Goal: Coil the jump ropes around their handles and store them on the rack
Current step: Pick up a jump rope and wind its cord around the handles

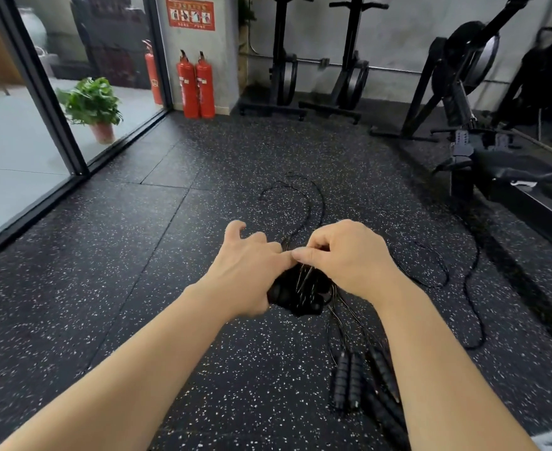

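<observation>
Speckled gym floor (138, 288), hands (300, 255) gripping black handles (295, 294), apparently pinching cord (304, 206)

Two red extinguishers (196, 86) are stood against the back wall under a red sign (190, 13), with a third (152, 73) seen through the glass (14, 131). A potted plant (93, 107) is set outside the glass, left. Black gym machines (317, 60) are lined along the wall; speckled rubber floor (105, 271) throughout.
</observation>
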The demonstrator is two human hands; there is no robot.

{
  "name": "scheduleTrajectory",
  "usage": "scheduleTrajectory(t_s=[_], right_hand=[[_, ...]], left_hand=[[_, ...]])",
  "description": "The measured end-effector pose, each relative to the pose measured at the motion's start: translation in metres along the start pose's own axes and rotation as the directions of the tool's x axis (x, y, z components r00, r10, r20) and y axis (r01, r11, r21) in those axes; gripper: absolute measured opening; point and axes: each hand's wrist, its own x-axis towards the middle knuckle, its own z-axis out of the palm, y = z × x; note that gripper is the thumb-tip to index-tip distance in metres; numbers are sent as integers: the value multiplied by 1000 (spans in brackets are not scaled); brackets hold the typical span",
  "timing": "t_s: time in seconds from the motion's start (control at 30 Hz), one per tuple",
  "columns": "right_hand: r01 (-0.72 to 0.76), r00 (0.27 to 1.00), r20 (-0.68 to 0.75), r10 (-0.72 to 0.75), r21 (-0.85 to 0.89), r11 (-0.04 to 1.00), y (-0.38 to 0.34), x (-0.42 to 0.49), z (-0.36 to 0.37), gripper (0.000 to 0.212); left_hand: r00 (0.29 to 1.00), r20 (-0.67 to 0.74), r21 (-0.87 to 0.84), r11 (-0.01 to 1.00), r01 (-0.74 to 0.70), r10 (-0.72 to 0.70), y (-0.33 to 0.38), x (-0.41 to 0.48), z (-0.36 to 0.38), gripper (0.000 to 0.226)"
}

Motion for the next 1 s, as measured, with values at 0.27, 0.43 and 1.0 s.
scheduleTrajectory(t_s=[0.27,0.43,1.0], right_hand=[[-5,998,-60,25,313,950,23,17,14,60],[-69,996,78,31,544,836,22,22,13,59],[-465,885,288,366,585,664,8,24,46,43]], left_hand=[[931,-293,-114,959,-259,217,-3,-6,9,37],[907,-336,-155,935,-319,254,-3,-5,4,33],[854,-122,-748,613,256,-506,-14,1,-8,40]])
